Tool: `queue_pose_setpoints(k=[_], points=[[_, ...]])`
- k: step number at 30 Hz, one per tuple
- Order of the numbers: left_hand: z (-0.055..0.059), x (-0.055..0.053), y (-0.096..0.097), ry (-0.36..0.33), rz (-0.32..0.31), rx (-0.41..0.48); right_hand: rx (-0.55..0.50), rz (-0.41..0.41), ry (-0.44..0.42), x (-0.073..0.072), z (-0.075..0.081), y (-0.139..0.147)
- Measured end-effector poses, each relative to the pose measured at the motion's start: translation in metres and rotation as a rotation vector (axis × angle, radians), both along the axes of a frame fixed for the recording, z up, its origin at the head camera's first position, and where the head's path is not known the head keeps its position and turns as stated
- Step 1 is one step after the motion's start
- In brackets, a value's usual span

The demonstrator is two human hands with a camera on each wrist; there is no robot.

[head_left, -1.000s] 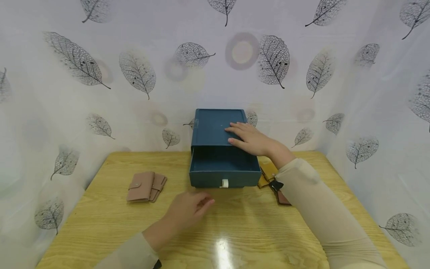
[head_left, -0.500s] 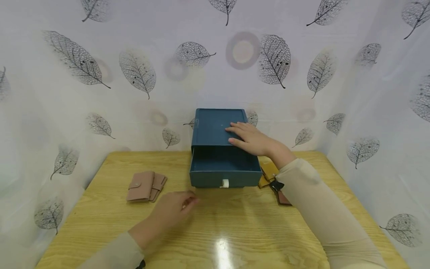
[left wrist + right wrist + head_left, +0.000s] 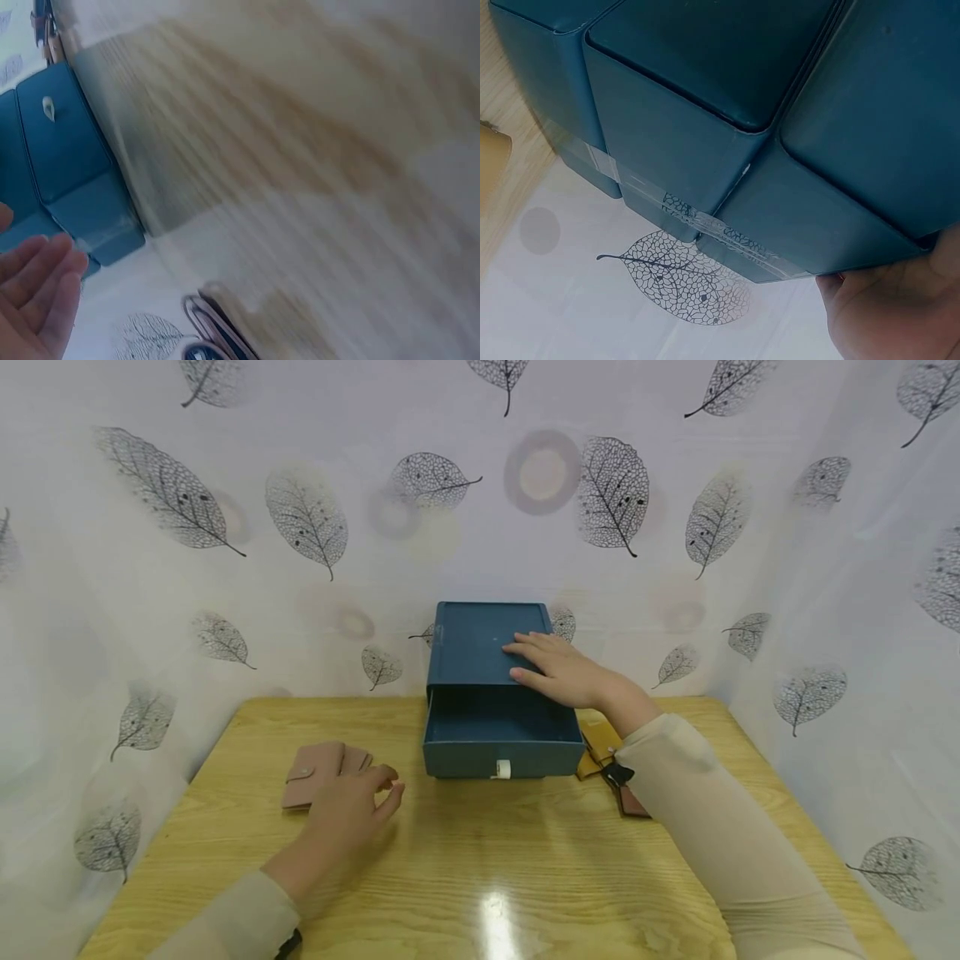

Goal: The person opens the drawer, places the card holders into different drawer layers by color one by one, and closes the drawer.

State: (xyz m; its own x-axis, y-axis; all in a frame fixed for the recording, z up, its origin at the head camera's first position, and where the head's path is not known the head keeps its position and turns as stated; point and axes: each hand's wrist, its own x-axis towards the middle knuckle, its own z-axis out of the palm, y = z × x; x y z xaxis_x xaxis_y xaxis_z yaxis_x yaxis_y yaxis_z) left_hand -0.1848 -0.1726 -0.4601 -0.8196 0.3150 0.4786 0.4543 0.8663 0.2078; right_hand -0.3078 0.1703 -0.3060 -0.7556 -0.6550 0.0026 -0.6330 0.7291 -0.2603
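Observation:
A blue drawer box [image 3: 487, 639] stands at the back middle of the table, its top drawer [image 3: 465, 760] pulled out. That drawer has a small white pull tab [image 3: 503, 769] and shows nothing inside. My right hand [image 3: 558, 668] rests on the box top with fingers spread; in the right wrist view part of the palm [image 3: 900, 307] lies against the box. Beside two pink wallets [image 3: 315, 768] at the left, my left hand [image 3: 345, 810] hovers with loosely bent fingers and holds nothing. It partly covers the wallets. The left wrist view shows the wallets' edges [image 3: 217, 330] apart from the fingers.
Right of the box lie yellow wallets [image 3: 600, 743] and a brown one [image 3: 633, 803], partly hidden by the right forearm. A white leaf-print curtain [image 3: 480, 543] closes off the back and sides of the wooden table [image 3: 540, 877].
My left hand has moved left, away from the drawer front and over to the pink wallets. The right hand, the box and its drawer have stayed in place.

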Motion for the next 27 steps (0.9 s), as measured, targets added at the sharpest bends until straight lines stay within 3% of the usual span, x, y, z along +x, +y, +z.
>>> queue_pose_setpoints(k=[2, 5, 8, 12, 16, 27], points=[[0.000, -0.003, -0.006, 0.033, 0.019, 0.004, 0.002, -0.002, 0.003, -0.001, 0.000, 0.000], [0.003, -0.007, -0.013, -0.020, 0.064, 0.028, -0.005, -0.001, 0.001, 0.000, 0.000, 0.000], [0.009, -0.012, -0.020, -0.031, 0.112, -0.024, -0.006, -0.001, -0.001, 0.000, 0.000, 0.000], [0.010, -0.016, -0.030, 0.006, 0.170, -0.053, -0.008, 0.001, -0.002, 0.001, 0.000, 0.000], [0.008, -0.016, -0.037, -0.078, 0.239, 0.038, -0.012, 0.006, 0.004, 0.002, 0.000, 0.000], [0.007, -0.020, -0.054, -0.175, 0.304, -0.019, -0.005, -0.004, -0.001, 0.002, 0.000, 0.000]])
